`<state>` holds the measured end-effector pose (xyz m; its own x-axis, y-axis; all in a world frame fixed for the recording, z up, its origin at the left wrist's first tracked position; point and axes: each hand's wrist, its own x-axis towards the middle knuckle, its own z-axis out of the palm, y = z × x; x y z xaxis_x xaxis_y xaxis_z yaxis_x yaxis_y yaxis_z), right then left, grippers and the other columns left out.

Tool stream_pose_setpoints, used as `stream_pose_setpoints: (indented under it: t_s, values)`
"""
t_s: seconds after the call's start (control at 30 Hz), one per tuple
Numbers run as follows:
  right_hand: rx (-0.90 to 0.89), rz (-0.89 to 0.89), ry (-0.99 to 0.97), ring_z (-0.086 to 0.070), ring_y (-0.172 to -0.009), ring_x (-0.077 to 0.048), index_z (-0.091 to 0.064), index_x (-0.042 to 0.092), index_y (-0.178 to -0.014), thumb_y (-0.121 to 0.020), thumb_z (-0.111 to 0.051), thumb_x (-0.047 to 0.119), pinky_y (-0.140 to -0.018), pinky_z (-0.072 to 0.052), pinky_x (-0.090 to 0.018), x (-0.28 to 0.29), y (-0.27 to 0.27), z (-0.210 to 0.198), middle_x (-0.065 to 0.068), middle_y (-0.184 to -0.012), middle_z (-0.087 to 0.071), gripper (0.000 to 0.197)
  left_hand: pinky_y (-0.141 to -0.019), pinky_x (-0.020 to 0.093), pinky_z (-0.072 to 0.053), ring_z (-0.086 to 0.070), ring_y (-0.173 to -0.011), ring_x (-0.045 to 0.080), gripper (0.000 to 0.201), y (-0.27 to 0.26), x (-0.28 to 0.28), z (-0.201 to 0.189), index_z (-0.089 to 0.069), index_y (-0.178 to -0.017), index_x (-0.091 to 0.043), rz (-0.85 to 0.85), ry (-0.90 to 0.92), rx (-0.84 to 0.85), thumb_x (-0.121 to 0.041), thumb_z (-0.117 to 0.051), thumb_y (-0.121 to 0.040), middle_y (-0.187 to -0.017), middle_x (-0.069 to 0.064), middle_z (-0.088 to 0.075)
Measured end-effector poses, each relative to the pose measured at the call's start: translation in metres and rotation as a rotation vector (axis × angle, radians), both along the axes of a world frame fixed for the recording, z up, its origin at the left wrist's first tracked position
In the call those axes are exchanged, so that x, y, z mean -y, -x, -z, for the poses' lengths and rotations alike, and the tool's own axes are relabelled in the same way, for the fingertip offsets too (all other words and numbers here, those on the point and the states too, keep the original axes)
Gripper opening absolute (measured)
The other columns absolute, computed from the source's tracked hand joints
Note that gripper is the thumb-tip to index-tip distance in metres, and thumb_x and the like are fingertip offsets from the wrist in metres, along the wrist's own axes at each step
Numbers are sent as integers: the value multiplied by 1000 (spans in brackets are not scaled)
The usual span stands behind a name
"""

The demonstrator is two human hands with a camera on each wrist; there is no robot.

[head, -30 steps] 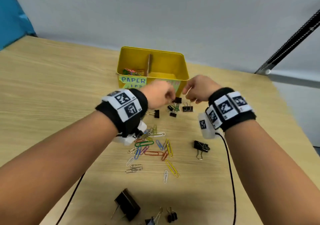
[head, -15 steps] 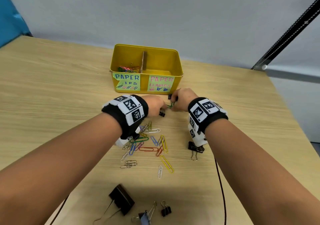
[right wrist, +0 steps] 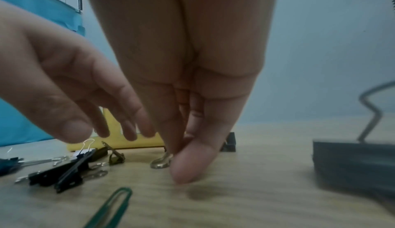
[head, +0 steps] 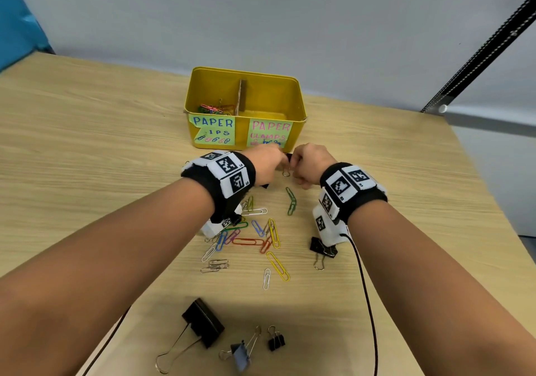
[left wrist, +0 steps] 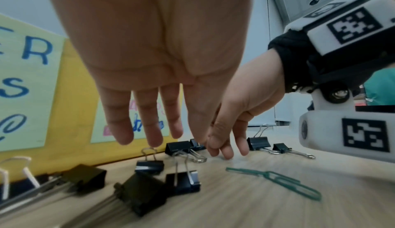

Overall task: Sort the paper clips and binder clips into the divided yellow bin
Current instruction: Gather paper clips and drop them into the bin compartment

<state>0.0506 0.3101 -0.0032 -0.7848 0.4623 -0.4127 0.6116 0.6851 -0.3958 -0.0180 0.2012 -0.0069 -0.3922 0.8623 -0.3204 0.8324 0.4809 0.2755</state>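
Wood-grain desk (head: 87, 149). Left hand (head: 265, 164) low over it, fingers straight and hanging loose, gripping nothing, above a cluster of black binder clips (left wrist: 149, 165). Loose paper clips (head: 246, 240) lie scattered at 6 o'clock of that hand. Divided yellow bin (head: 298, 100) sits at 12 o'clock of both hands (coloured clips in its left compartment, label reads "PAPER"). Linked green paper clips (head: 291, 200) lie between the wrists. Right hand (head: 309, 165), fingers bunched, pinches a small binder clip (head: 287, 164) by its wire handle, touching the desk.
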Motion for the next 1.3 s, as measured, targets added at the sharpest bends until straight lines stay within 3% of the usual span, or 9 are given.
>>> stream_pose_setpoints:
  t_s: [0.07,0.17,0.27,0.4,0.6,0.73,0.83,1.03,1.3]
  values:
    - [-4,16,18,-66,-79,-30,-63,13,-85,-83,-54,-5,-68,-59,-39,0,-2,-2,-13,-93,-61,21,-109,47,-35,-36,-133,29,54,-9,2,-1,-46,-135,-37,135,70,-49,-10,-47,-89,-145,3,-38]
    - [75,-54,-1,-62,-91,-22,-63,15,-120,-87,-49,-6,-75,-55,-30,-3,-4,-4,-9,-115,-63,42,-115,62,-7,-2,-146,33,57,-25,12,4,-22,-143,-48,303,303,-150,-23,-40,-94,-160,-4,-5]
    - [108,-75,-57,-61,-97,-23,-63,16,-123,-89,-41,-7,-80,-53,-30,-1,-7,-12,-10,-121,-62,46,-110,67,3,13,-146,34,57,-35,27,5,-10,-146,-46,401,408,-242,-25,-33,-98,-160,-7,10]
    - [116,-139,-138,-55,-91,-24,-65,4,-116,-92,-42,4,-83,-47,-28,13,-14,-26,-10,-95,-57,33,-112,67,4,16,-145,36,52,-31,57,-2,-23,-142,-49,341,470,-196,-25,-36,-98,-160,-9,9]
    - [239,-311,-56,-53,-85,-20,-62,5,-118,-92,-44,5,-54,-39,-18,59,-31,-20,-9,-101,-58,32,-116,45,-23,-24,-137,26,42,-19,102,-5,-55,-128,-34,23,149,-25,-15,-45,-93,-148,2,-32]
    - [197,-440,-41,-57,-106,-24,-62,13,-117,-92,-40,6,-78,-42,-23,91,-42,-3,-8,-125,-59,34,-109,41,-36,-31,-128,28,66,-32,123,4,-21,-148,-28,-60,233,10,-6,-42,-89,-141,8,-32]
    - [184,-503,-43,-54,-113,-23,-62,16,-118,-91,-41,7,-86,-41,-24,97,-48,-4,-6,-126,-60,35,-107,39,-37,-34,-125,28,64,-44,129,11,-24,-146,-30,-1,225,16,-7,-41,-89,-142,5,-31]
    - [244,-423,-92,-47,-66,-11,-54,19,-100,-78,-68,19,-50,-33,-17,85,-83,-16,5,-87,-48,27,-99,34,-44,-48,-117,24,63,-46,143,6,-37,-139,-22,-136,134,121,-22,-64,-82,-131,6,-40]
    - [179,-378,-73,-46,-55,-9,-53,16,-85,-78,-71,17,-42,-38,-16,83,-77,-2,1,-80,-54,19,-86,32,-46,-54,-109,25,61,-58,126,6,-43,-125,-12,-202,93,110,-19,-76,-74,-123,9,-51]
